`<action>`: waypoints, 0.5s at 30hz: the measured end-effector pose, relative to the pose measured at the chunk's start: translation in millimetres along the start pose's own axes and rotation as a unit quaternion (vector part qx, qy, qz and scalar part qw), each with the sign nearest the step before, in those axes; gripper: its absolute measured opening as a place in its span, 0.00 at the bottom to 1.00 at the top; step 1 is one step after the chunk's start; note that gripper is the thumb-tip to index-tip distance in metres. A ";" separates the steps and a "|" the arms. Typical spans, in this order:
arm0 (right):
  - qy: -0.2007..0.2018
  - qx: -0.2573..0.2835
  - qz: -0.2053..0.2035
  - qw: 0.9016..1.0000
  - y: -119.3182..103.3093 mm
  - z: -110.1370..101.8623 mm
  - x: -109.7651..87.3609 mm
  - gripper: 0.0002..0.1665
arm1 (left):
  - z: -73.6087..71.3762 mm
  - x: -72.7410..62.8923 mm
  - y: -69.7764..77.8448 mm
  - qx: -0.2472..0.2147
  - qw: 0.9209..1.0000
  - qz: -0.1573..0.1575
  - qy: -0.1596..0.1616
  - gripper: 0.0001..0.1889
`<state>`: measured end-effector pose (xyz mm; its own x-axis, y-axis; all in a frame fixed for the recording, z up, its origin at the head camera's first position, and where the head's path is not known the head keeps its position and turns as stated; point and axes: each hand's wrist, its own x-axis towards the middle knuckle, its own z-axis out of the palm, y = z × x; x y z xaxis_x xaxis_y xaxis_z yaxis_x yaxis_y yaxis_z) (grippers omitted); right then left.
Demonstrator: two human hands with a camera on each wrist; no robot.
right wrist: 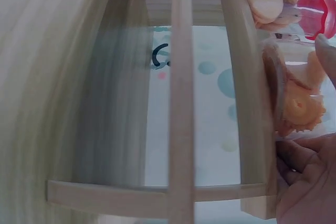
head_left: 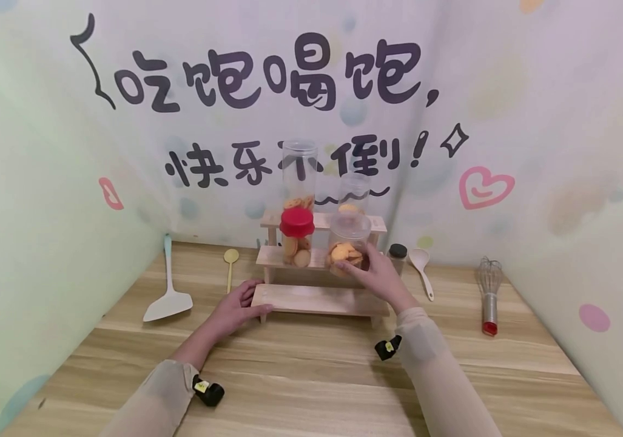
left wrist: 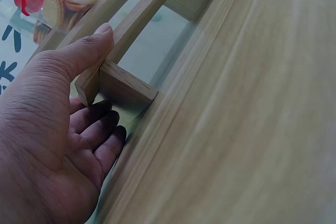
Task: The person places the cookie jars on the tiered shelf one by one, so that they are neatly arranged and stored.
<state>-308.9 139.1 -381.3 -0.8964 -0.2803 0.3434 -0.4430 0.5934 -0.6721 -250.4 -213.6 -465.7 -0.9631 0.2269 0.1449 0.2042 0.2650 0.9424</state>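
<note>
A three-step wooden rack (head_left: 316,298) stands on the table, and my left hand (head_left: 233,311) grips the left end of its lowest step. In the left wrist view the thumb (left wrist: 89,51) lies over the board while the other fingers curl below its end. My right hand (head_left: 375,276) holds a clear jar of orange-brown cookies (head_left: 346,252) at the right of the middle step. The right wrist view shows these cookies (right wrist: 302,106) close beside the step's edge. To the left, a red-lidded cookie jar (head_left: 297,240) sits on the same step.
On the top step stand a tall clear jar (head_left: 299,176) and a smaller one (head_left: 353,191), both holding cookies. A white spatula (head_left: 169,303) and yellow spoon (head_left: 230,258) lie left. Right are a black-capped jar (head_left: 397,254), a white spoon (head_left: 422,264) and a whisk (head_left: 489,297).
</note>
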 end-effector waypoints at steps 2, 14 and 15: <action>-0.003 0.003 -0.002 1.000 -0.3 -1.9 -0.6 0.41 | 0.8 0.7 -1.1 0.004 1.000 -0.001 0.000 0.40; 0.015 0.025 -0.057 0.998 -4.1 -41.8 -21.4 0.41 | 3.3 -1.3 0.8 0.015 1.000 0.007 0.005 0.46; 0.023 0.016 -0.065 0.998 -3.9 -45.6 -24.0 0.40 | 2.3 -1.6 1.1 0.022 1.000 0.010 0.007 0.46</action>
<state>-285.0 177.9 -356.9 -0.8305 -0.3180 0.4574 -0.5558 0.5292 -0.6412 -248.3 -211.5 -465.6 -0.9611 0.2193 0.1678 0.2303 0.3014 0.9253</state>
